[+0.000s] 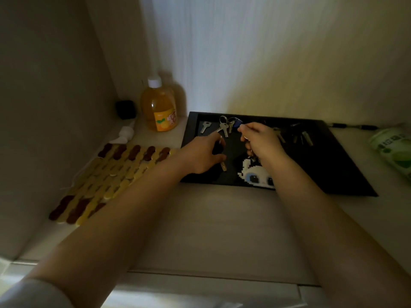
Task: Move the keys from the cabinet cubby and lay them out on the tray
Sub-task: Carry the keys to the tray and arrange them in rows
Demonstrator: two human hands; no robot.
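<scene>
A black tray (347,174) with a white pixel rabbit picture lies on the cubby shelf. On it lie a single silver key (205,126) at the far left, a silver key bunch with a blue tag (225,125) beside it, and several dark keys (299,135) at the far right. My left hand (201,153) hovers over the tray's left part, gripping a black-headed key with a brass blade (223,166). My right hand (259,140) is over the middle, fingers closed on a key ring (246,143) that hangs under it.
An orange liquid bottle (159,107) stands left of the tray by the back wall, with a small black box (126,109) and a white pump head (124,135) near it. A yellow-brown bead mat (106,181) lies at left. A green packet (393,150) lies at right.
</scene>
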